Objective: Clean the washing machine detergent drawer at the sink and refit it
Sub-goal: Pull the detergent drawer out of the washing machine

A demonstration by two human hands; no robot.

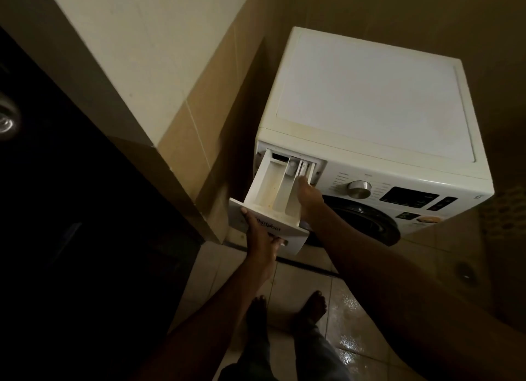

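A white front-loading washing machine [373, 96] stands in a tiled corner. Its white detergent drawer [267, 187] is pulled far out of the slot at the machine's top left, with yellowish residue in its compartments. My left hand [260, 234] grips the drawer's front panel from below, fingers curled into the handle recess. My right hand [307, 194] reaches into the drawer's right compartment, fingertips pressing down near the small insert at the back. The drawer's rear end is still inside the slot.
A beige tiled wall corner [182, 141] juts out close to the drawer's left side. A dark door or cabinet [71, 210] fills the left. The wet tiled floor [350, 343] holds my bare feet [284, 315]. The control dial [359, 188] and door [364, 221] face front.
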